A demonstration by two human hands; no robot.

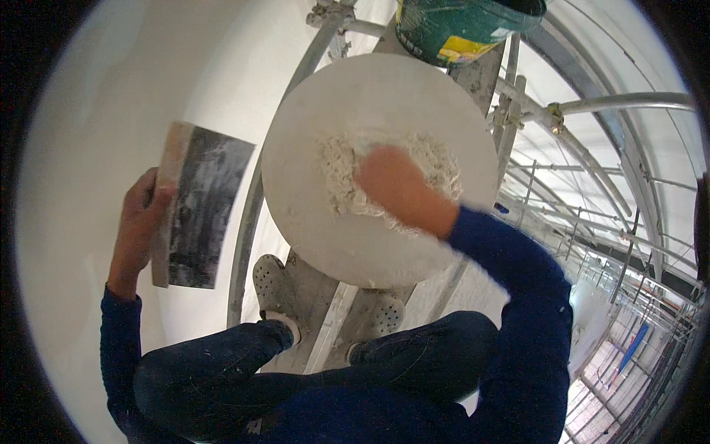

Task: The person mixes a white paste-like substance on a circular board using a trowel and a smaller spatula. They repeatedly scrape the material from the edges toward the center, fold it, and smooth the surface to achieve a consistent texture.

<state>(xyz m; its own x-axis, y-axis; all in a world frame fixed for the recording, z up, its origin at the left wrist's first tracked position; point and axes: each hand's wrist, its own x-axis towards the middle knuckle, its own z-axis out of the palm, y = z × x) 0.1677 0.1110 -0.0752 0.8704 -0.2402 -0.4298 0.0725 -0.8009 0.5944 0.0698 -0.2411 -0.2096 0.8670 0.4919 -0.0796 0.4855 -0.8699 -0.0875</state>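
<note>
At the left, my left hand (140,207) is wrapped round the pale wooden edge (168,203) of a wide, flat blade (207,207), dark and smeared with white, held upright near the pale wall. Over the middle of a round off-white board (377,92), my right hand (392,181) is curled like a fist and a little blurred. It presses into a white, stringy, lumpy material (336,174) that looks like wet fibre or plaster. The fingers point down and away, so whatever they grip is hidden.
Beyond the board stands a green bucket (444,29) with a yellow label. Metal scaffold tubes (592,174) run along the right, with a deep drop to lower levels. Under the board are planks (310,311) and my grey clogs (274,285). A curved pale wall (96,133) rises on the left.
</note>
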